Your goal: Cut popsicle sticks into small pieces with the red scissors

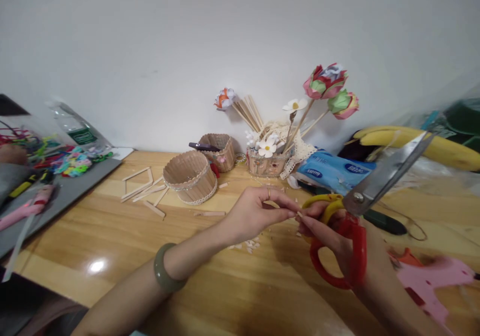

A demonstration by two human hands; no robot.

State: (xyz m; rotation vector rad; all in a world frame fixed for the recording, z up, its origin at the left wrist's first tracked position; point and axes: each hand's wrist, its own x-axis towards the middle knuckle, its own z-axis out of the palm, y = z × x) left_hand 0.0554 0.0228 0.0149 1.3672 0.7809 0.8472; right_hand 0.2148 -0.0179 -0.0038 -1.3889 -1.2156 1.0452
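My left hand is closed in a pinch, thumb against forefinger, on a tiny pale wood piece. At the same spot, the fingertips of my right hand meet those of my left. A pair of scissors hangs in my right hand, its red and yellow handles looped around the fingers and its blades pointing up and to the right. Small wood chips lie on the table below my left hand. Beyond that wrist stands a round wood-stick basket, with loose craft sticks to its left.
Paper flowers stand in a lace-trimmed basket near the wall. A blue tissue pack and bananas are at the right. One pink glue gun lies at the front right. A grey board holds colourful pieces at the left.
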